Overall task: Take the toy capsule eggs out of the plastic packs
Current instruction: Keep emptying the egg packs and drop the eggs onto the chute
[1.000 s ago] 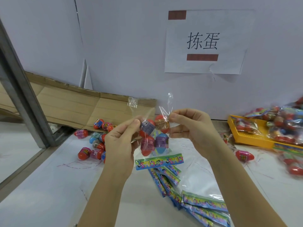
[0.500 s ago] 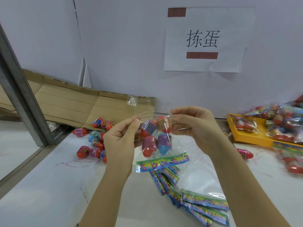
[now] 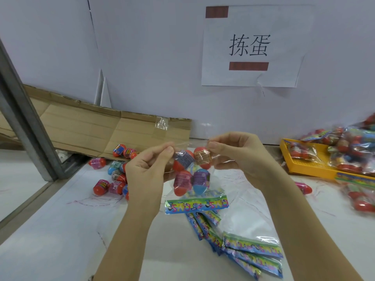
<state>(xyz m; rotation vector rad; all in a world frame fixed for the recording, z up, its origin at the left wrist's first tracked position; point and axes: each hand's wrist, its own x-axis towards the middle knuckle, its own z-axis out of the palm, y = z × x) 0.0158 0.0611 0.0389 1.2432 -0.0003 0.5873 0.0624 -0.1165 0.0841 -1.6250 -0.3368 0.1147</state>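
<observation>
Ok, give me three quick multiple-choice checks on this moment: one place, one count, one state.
1. The yellow tray sits: A) far left; B) far right; C) dead centre.
2. Count of eggs plainly showing in the held pack: A) four; B) one; C) nine.
3. The held pack is: A) lying untouched; B) gripped by one hand only; C) pinched by the left hand and right hand.
Answers: B, it lies at the right edge; A, two above two; C, both pinch its clear top.

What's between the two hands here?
The clear plastic pack, pinched at its top by left hand and right hand, capsule eggs inside; head view.
</observation>
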